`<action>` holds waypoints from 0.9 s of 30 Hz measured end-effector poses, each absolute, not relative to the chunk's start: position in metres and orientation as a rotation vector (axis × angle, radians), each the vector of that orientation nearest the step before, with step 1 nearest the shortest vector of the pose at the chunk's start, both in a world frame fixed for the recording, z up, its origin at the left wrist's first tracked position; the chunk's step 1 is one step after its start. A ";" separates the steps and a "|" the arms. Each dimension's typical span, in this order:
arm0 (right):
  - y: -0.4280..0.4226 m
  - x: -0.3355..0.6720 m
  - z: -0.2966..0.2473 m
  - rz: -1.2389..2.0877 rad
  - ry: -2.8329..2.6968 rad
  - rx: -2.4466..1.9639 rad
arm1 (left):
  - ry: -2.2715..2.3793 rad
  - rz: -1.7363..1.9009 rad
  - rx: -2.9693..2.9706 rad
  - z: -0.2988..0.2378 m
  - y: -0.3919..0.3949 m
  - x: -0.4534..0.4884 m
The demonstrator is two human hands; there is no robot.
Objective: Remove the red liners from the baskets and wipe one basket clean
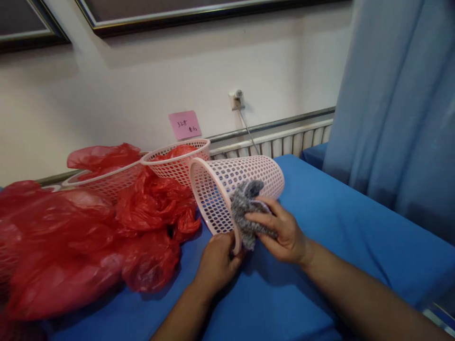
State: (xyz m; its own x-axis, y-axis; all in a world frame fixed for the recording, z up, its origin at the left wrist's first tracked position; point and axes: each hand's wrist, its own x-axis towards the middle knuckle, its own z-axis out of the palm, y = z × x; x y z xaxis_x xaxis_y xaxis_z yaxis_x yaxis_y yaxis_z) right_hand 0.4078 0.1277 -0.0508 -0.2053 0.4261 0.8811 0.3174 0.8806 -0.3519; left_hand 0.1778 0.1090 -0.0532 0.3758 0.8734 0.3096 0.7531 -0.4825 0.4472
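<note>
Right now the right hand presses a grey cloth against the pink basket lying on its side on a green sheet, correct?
Not quite: the sheet is blue, not green. The head view shows the right hand pressing the grey cloth against the pink basket lying on its side.

Left hand (217, 259) curled closed, knuckles up; right hand (280, 231) gripping with fingers bent (thumb on top), both bare forearms reaching forward.

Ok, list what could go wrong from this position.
1. The pink basket lies on its side, steadied only by the left hand at its rim; it could roll across the blue sheet.
2. The grey cloth under the right hand may snag in the basket's holes.
3. The red bags crowd the rim.
</note>
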 end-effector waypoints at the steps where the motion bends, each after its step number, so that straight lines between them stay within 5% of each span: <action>1: 0.121 0.403 -0.049 0.125 -1.870 -0.505 | 1.423 0.871 2.350 -0.052 0.107 0.178; 6: 0.130 0.398 -0.057 0.134 -1.900 -0.569 | 1.312 1.295 2.063 -0.052 0.106 0.174; 14: 0.199 0.443 -0.078 0.266 -1.116 -1.322 | 1.333 1.150 2.253 -0.053 0.107 0.170; 23: 0.120 0.389 -0.060 0.049 -1.930 -0.459 | 1.380 0.959 2.377 -0.060 0.109 0.171; 27: 0.150 0.408 -0.067 0.060 -1.632 -0.791 | 1.385 0.945 2.368 -0.066 0.114 0.167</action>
State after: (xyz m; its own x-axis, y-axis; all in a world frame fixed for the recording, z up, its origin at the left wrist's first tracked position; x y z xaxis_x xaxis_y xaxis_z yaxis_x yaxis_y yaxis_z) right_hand 0.4080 0.1499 -0.0668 -0.0052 0.5189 0.8548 0.4547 0.7626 -0.4601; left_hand 0.1665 0.1143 -0.0655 0.3415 0.8455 0.4106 0.6907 -0.5220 0.5004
